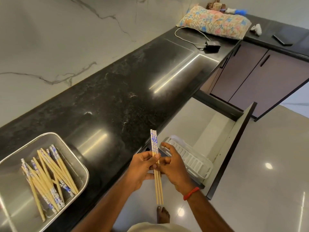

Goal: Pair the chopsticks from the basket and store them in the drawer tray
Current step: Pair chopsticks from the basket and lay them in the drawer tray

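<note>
A few bamboo chopsticks [154, 142] with blue-and-white patterned tops stand upright between my hands, side by side. My left hand [141, 169] grips them at mid-length, thumb across the front. My right hand [173, 166] touches them from the right with some fingers, its upper fingers spread loosely. A steel mesh basket [73, 154] on the counter at the lower left holds several more chopsticks [48, 176] in a loose pile. The white ribbed tray [192, 159] lies in the open drawer [237, 139], just behind my right hand.
The black stone countertop [117, 97] runs diagonally from lower left to upper right. At its far end lie a floral pillow [215, 21], a charger with cable [211, 45] and small items. Cabinet doors [260, 77] stand beyond the drawer. My bare foot [163, 216] is on the glossy floor.
</note>
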The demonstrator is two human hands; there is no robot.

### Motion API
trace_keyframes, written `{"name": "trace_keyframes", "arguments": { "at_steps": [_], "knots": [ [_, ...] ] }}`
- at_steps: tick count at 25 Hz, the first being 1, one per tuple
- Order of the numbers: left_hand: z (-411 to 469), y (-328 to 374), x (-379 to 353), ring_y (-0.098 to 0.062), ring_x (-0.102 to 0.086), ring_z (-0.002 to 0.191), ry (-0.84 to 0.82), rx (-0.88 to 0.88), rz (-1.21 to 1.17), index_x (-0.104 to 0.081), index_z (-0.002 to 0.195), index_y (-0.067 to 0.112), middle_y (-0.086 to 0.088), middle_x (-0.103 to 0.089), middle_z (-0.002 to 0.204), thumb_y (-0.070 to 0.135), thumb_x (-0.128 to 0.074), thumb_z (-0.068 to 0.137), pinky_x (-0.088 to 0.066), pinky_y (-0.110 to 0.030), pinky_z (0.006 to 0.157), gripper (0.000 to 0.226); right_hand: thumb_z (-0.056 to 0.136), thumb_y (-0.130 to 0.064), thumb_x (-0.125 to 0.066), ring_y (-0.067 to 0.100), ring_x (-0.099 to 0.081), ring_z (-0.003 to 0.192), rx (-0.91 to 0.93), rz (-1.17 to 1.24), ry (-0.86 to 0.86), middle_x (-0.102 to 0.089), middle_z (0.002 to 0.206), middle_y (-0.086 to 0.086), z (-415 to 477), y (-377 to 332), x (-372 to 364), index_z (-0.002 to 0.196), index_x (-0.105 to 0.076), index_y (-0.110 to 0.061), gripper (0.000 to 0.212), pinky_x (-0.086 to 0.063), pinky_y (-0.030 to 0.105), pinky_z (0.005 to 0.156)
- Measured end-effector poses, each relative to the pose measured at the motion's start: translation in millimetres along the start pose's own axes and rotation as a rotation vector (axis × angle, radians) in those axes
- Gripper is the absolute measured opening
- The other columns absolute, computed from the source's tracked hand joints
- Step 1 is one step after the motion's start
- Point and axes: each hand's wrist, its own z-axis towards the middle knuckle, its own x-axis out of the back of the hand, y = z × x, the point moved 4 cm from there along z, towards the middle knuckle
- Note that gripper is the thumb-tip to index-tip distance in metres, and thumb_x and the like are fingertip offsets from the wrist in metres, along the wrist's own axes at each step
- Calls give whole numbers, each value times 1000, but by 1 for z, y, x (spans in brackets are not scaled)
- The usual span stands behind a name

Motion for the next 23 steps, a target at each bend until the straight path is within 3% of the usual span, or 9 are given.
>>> {"name": "trace_keyframes", "arguments": {
  "at_steps": [2,5,10,12,14,17,19,21,23],
  "knots": [
    [11,-3,-8,-31,-76,88,22,1,3,-72,110,9,-17,-77,99,24,-69,92,-61,-54,83,23,79,-10,-80,20,-76,81,13,7,-3,-77,94,7,15,3,20,135,-48,-27,67,-63,44,77],
    [24,-11,-12,-23,-77,93,84,40,31,-70,111,20,-2,-79,105,35,-70,91,-61,-43,85,25,75,-5,-82,15,-75,83,95,-188,54,-76,100,4,41,-2,59,109,-62,-29,46,-62,31,74],
    [30,-19,-17,-19,-77,95,146,99,-1,-68,115,21,2,-79,106,34,-65,94,-57,-32,80,24,76,-2,-75,27,-71,71,131,-703,69,-76,76,8,97,29,114,80,-74,-6,5,-59,42,70],
    [30,-19,-18,-16,-76,95,165,89,16,-68,113,23,3,-78,107,34,-63,96,-57,-30,79,21,75,-2,-74,32,-69,72,76,-793,46,-75,76,9,115,49,124,80,-73,-5,5,-57,40,65],
    [31,-18,-18,-16,-76,96,186,76,41,-69,110,23,2,-78,107,34,-62,96,-57,-31,80,19,77,-2,-72,30,-65,70,39,-876,-9,-70,74,8,126,66,125,81,-74,-7,7,-45,27,54],
    [32,-17,-16,-18,-76,97,230,70,43,-71,106,22,2,-79,104,33,-63,96,-57,-31,79,18,77,-3,-69,24,-55,64,5,-955,-56,-56,61,1,134,90,123,63,-63,-16,20,-28,20,46],
    [32,-17,-16,-18,-76,97,247,68,34,-71,105,21,2,-79,102,31,-62,96,-57,-30,79,16,79,-3,-68,23,-58,64,-6,-986,-69,-62,64,2,138,105,122,65,-66,-14,18,-34,19,46],
    [30,-18,-16,-18,-75,97,249,68,32,-70,107,19,1,-79,104,30,-61,96,-57,-32,81,18,81,-3,-67,25,-65,68,-27,-975,-72,-72,76,8,140,116,119,79,-73,-9,9,-53,29,55],
    [27,-21,-16,-19,-75,98,255,72,43,-69,110,18,2,-79,104,31,-60,97,-57,-34,84,20,81,-4,-65,28,-67,71,-34,-968,-88,-73,79,10,141,121,117,81,-74,-8,9,-58,36,64]
  ]
}}
